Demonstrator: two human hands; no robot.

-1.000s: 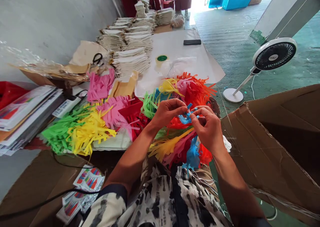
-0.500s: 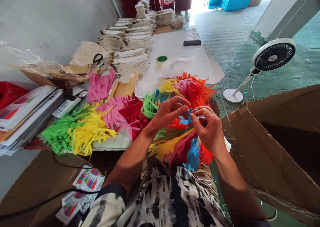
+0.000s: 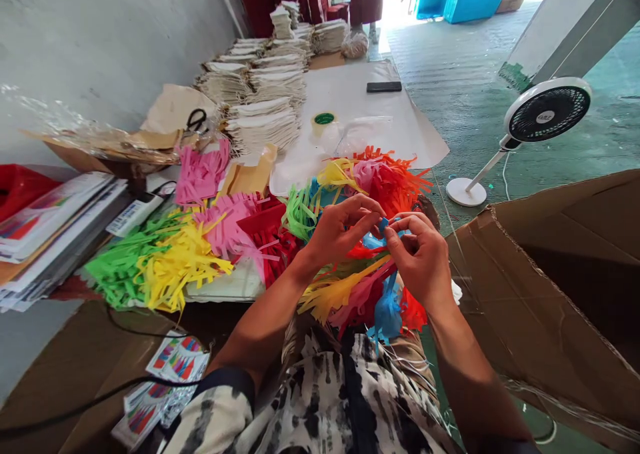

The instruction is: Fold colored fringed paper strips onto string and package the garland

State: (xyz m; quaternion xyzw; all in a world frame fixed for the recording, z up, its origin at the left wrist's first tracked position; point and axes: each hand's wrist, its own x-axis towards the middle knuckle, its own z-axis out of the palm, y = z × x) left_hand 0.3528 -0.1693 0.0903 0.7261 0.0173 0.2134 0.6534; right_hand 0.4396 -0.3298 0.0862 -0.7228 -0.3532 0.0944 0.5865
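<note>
Both hands meet over a heap of coloured tissue-paper tassels, pinching a small blue paper strip [image 3: 383,225] between their fingertips. My left hand [image 3: 347,226] grips it from the left, and my right hand [image 3: 415,247] from the right. Blue fringe shows just below the fingers. Under the hands, a yellow tassel [image 3: 327,287], a dark pink one and a blue tassel [image 3: 387,311] hang over my lap. Behind the hands lie orange-red fringes [image 3: 400,184] and a light green tassel [image 3: 300,211]. The fingers partly hide the strip.
Green fringe [image 3: 120,261], yellow fringe [image 3: 183,274] and pink fringe [image 3: 203,171] lie on the table's left. Farther back are stacked white bundles [image 3: 263,124], a tape roll [image 3: 324,119], scissors [image 3: 196,121] and a black object [image 3: 384,87]. An open cardboard box [image 3: 540,261] and a fan [image 3: 545,115] stand right.
The blue strip, which stood up between the fingertips, now sits lower and looks more folded or curled. My left hand has shifted slightly right, closer to my right hand.
</note>
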